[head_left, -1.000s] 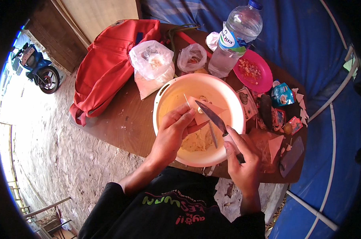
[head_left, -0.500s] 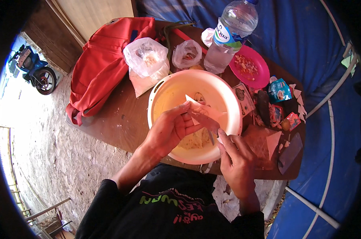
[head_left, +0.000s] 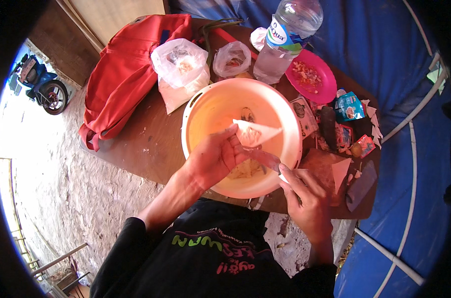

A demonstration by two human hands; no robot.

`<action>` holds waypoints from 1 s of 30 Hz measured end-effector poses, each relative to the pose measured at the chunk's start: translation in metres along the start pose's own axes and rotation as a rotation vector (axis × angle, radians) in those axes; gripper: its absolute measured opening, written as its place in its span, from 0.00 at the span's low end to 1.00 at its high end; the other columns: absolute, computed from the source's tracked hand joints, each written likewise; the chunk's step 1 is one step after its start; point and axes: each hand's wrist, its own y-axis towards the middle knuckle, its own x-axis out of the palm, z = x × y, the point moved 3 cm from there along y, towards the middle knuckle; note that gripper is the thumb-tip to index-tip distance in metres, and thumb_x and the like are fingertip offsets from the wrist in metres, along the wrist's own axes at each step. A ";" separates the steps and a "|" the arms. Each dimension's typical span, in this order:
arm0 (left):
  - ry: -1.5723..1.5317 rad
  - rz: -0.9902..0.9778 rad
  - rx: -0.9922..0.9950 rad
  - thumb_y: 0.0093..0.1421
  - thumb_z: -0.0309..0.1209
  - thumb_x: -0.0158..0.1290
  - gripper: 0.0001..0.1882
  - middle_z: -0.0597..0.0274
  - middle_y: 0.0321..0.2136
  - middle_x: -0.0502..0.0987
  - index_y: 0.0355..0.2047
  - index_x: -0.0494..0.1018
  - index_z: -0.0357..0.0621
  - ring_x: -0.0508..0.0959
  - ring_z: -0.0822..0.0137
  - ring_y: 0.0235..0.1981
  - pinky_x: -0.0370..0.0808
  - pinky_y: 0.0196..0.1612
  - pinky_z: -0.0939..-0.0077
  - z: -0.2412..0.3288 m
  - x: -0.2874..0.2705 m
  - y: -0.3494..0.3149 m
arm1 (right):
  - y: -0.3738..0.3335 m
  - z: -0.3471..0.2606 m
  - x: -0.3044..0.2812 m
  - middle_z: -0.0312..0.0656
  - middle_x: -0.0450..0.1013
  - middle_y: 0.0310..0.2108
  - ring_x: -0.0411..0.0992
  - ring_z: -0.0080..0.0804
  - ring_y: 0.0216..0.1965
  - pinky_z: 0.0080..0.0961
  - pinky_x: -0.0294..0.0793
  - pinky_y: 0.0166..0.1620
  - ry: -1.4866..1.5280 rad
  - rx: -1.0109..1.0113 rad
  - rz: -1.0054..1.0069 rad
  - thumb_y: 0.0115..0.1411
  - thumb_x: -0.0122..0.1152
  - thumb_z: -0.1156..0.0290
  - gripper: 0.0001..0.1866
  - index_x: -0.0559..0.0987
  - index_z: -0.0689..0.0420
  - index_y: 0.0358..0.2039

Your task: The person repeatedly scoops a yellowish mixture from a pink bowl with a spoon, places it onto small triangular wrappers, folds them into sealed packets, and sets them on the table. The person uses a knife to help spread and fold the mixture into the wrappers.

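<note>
Filling, a pale, lumpy clump (head_left: 250, 135), sits on a thin, off-white, triangular wrapper (head_left: 268, 131), which we hold over a round, white plastic bowl (head_left: 220, 94) with slots by its rim. Our left hand (head_left: 211, 158) pinches the wrapper near its left corner, palm turned up, fingers by the lower edge. Our right hand (head_left: 307, 198) is closed around the pale handle of a knife with a grey metal blade (head_left: 266, 160), the index finger stretched toward the blade. Our hands are apart, the blade bridging most of the gap; its tip lies by the left fingers, and we cannot tell whether it touches them or the wrapper. More pale, soft mixture (head_left: 241, 172) lies in the bottom of the bowl.

We judge the step in hand to be laying filling on the wrapper with the knife. As we read it, the next move calls for a level blade, clear of our fingers, and a steady pinch, since so thin a wrapper could sag and tip its load.
</note>
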 end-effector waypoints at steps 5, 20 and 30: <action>0.106 0.075 0.316 0.74 0.32 0.38 0.18 0.47 0.53 0.76 0.57 0.66 0.34 0.77 0.55 0.55 0.72 0.64 0.56 0.040 0.003 -0.010 | 0.008 0.004 -0.016 0.48 0.76 0.35 0.77 0.47 0.36 0.38 0.76 0.37 0.148 0.188 -0.158 0.58 0.65 0.77 0.20 0.79 0.59 0.52; 0.487 0.014 0.635 0.74 0.34 0.37 0.25 0.44 0.61 0.69 0.63 0.61 0.26 0.72 0.58 0.61 0.69 0.66 0.62 0.047 0.010 -0.014 | 0.070 -0.006 0.034 0.51 0.80 0.35 0.80 0.48 0.37 0.36 0.77 0.43 0.135 0.117 -0.530 0.57 0.66 0.70 0.11 0.84 0.62 0.38; 0.504 0.015 0.706 0.74 0.33 0.37 0.24 0.41 0.60 0.69 0.63 0.60 0.25 0.73 0.56 0.60 0.69 0.65 0.60 0.042 0.015 -0.015 | 0.068 0.001 0.046 0.55 0.79 0.30 0.80 0.50 0.35 0.36 0.77 0.41 0.287 0.109 -0.634 0.57 0.65 0.69 0.09 0.86 0.60 0.35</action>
